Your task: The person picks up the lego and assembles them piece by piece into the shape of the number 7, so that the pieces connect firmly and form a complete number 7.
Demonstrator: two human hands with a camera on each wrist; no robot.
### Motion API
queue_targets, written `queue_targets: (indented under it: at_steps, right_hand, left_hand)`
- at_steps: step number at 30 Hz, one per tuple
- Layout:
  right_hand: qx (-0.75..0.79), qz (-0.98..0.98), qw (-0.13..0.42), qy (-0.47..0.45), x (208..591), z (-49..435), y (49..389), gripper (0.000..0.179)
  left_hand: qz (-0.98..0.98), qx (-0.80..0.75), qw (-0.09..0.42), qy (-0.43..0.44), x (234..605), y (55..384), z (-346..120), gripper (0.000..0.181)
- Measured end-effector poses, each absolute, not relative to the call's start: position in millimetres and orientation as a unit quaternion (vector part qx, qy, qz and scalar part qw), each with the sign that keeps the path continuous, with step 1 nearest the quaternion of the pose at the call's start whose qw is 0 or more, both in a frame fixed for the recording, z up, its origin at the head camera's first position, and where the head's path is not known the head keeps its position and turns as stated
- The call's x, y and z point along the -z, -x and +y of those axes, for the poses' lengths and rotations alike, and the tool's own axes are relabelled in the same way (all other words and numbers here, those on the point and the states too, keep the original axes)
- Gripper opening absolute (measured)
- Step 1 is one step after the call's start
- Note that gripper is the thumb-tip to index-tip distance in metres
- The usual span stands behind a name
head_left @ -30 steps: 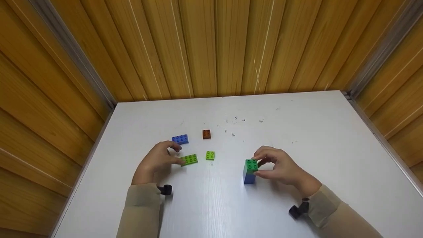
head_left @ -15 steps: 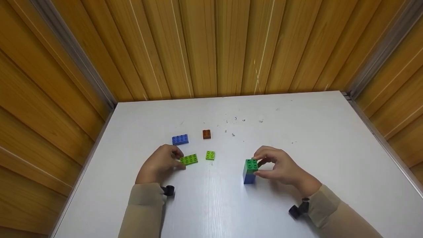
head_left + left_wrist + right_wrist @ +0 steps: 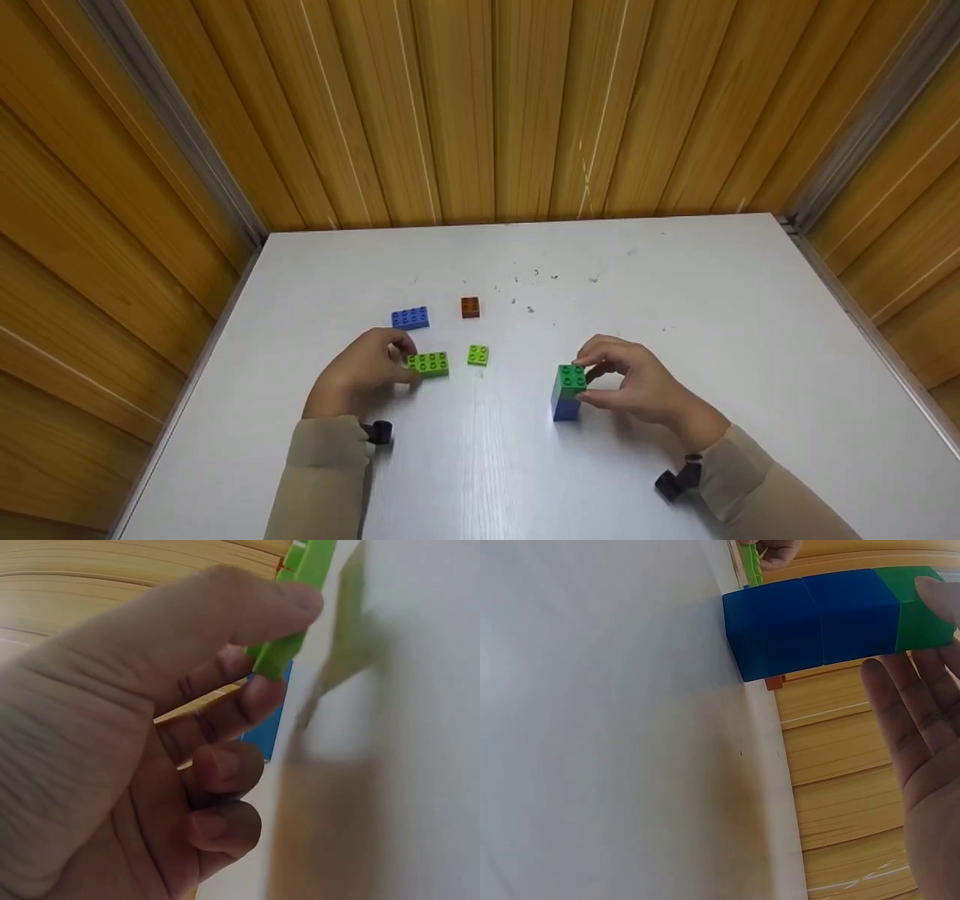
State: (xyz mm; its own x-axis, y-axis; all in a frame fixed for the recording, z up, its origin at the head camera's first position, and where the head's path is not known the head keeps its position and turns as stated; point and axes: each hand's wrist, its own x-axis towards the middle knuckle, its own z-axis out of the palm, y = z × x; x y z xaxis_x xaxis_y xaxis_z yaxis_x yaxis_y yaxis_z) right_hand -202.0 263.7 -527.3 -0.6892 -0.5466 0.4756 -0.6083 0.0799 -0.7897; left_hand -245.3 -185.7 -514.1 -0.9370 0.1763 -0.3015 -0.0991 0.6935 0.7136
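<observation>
My left hand (image 3: 360,371) pinches the left end of a lime-green eight-stud brick (image 3: 430,363) between thumb and fingers. In the left wrist view this thin brick (image 3: 304,585) is tilted, and its reflection shows on the tabletop beside it. Further right, my right hand (image 3: 637,379) grips the green brick (image 3: 572,377) that tops an upright stack. Two blue bricks (image 3: 810,626) make up the stack's lower part, seen sideways in the right wrist view, with the thumb and fingertips on the green brick (image 3: 919,615).
On the white table (image 3: 480,465), a small lime-green four-stud brick (image 3: 478,355) lies just right of the left hand's brick. Behind these are a blue eight-stud brick (image 3: 410,318) and a brown four-stud brick (image 3: 470,307). Wood-patterned panels (image 3: 487,112) wall the table's back and sides.
The left hand has closed its thumb and fingers on the lime-green eight-stud brick, which has turned slightly and been raised. The right hand and its stack have stayed in place.
</observation>
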Motion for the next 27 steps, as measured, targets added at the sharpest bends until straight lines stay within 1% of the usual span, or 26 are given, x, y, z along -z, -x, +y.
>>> queue_targets:
  at_steps: [6,17,27]
  right_hand:
    - [-0.556,-0.736,0.020,-0.385,527.9,263.8,200.2,0.039]
    - [-0.549,-0.747,0.013,-0.374,525.6,262.2,199.4,0.038]
    - [-0.526,-0.768,0.025,-0.364,522.8,262.1,200.0,0.041]
  left_hand:
    - [0.910,-0.381,0.157,-0.045,511.9,246.5,-186.2,0.032]
    - [0.906,-0.403,0.100,-0.085,499.9,242.8,-176.8,0.037]
    - [0.887,-0.426,0.057,-0.172,480.3,233.2,-152.5,0.030]
